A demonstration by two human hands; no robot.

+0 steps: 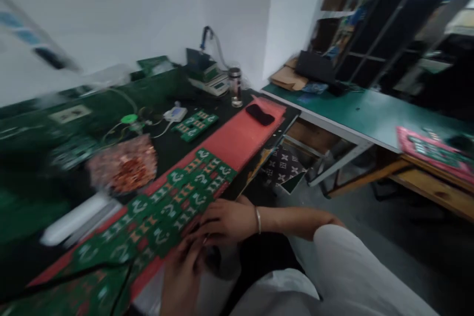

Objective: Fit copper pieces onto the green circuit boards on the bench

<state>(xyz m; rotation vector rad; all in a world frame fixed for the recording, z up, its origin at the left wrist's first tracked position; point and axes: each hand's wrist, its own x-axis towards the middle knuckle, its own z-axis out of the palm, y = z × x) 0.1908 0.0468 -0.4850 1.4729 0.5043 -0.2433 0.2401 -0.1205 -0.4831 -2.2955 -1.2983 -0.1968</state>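
My right hand [228, 220], with a band at the wrist, lies at the front edge of the bench with its fingers bent towards the left hand. Close against it is my left hand [184, 262], fingers closed and tips touching near the right fingertips. What they pinch, if anything, is hidden by blur and shadow. Just beyond both hands, green circuit boards [181, 192] lie in rows, with several copper-coloured strips on them. Beneath the boards runs a long pink sheet [231, 140].
A bag of copper-coloured parts [131, 170] and a white roll [76, 219] lie behind the boards. Farther back are a smaller board group [195, 125], a phone [260, 114], a bottle [235, 88] and a soldering station [207, 76]. Dark cables cross the lower left.
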